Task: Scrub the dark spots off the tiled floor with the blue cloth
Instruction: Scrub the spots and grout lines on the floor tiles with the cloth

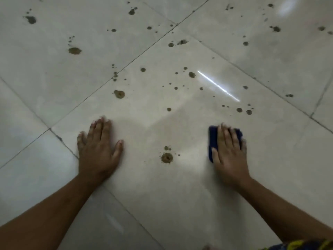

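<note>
The tiled floor is pale and glossy, with several dark brown spots scattered over it. A large dark spot lies between my hands, with a smaller one just above it. My right hand presses flat on the blue cloth, which shows at the fingertips and along the thumb side; most of the cloth is hidden under the palm. My left hand rests flat on the floor, fingers spread, holding nothing. More spots sit further out, such as a dark spot ahead of my left hand.
Dark grout lines cross the floor diagonally. A bright strip of reflected light lies ahead of my right hand. A bit of patterned blue and yellow clothing shows at the bottom right corner.
</note>
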